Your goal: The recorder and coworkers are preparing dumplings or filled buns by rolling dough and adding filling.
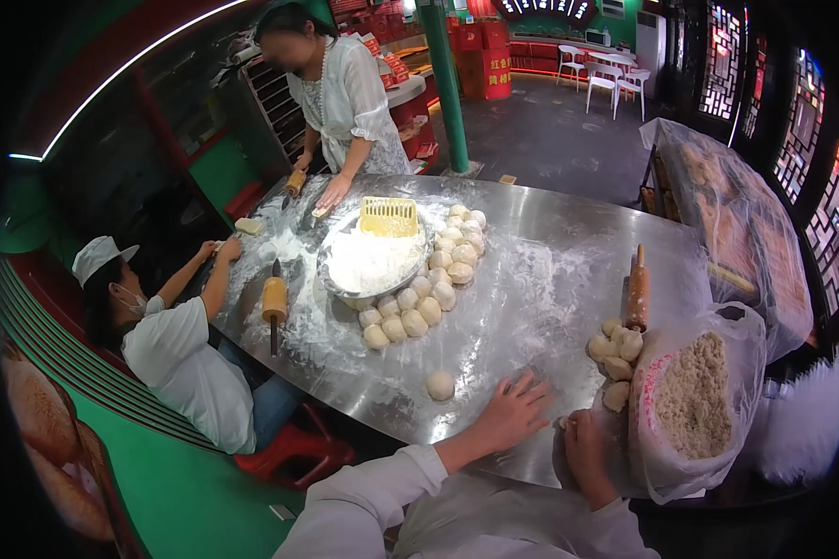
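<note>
My left hand [512,414] lies over the floured steel table [531,272], palm down with its fingers spread. Beside it my right hand [589,447] is curled near the table's front edge; whether something sits inside its fingers is hidden. A single dough ball [440,385] rests to the left of my left hand. Past my right hand stands a plastic bag [654,419] holding a pale crumbly mixture [696,398]. Several dough pieces [617,347] are heaped against the bag's left side, touching or close to a wooden rolling pin [640,293].
A metal bowl [325,276] of flour with a yellow slotted scoop [389,216] has rows of dough balls [414,321] beside it. Another rolling pin [274,299] lies left. Two people [189,363] work dough across the table. A plastic-covered rack [734,223] stands right.
</note>
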`<state>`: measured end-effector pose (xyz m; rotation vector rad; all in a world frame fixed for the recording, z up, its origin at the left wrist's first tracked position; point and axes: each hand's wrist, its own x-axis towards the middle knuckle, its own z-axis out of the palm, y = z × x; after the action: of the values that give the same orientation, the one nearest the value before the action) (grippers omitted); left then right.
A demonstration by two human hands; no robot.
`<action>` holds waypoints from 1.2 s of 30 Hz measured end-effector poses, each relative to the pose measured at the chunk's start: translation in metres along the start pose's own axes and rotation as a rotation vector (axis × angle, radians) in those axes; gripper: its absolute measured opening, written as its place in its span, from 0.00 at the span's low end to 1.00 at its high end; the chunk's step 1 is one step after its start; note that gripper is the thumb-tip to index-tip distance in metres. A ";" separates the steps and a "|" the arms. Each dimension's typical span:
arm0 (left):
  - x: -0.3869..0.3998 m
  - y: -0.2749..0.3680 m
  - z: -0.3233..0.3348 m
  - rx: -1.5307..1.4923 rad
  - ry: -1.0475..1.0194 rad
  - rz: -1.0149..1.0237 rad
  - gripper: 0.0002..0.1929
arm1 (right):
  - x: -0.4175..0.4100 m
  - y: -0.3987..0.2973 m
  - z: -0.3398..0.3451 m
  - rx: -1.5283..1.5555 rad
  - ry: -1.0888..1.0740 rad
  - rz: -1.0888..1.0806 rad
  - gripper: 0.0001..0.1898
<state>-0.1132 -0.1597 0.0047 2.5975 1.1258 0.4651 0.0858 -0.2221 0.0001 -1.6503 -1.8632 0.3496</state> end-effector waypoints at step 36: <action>0.010 0.040 -0.007 -1.389 -0.059 -0.372 0.20 | -0.009 -0.041 -0.038 0.458 0.028 -0.027 0.13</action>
<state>-0.0828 -0.1780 0.0277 1.1679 0.7527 0.7112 0.0759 -0.2458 0.0504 -1.3086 -1.6305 0.6806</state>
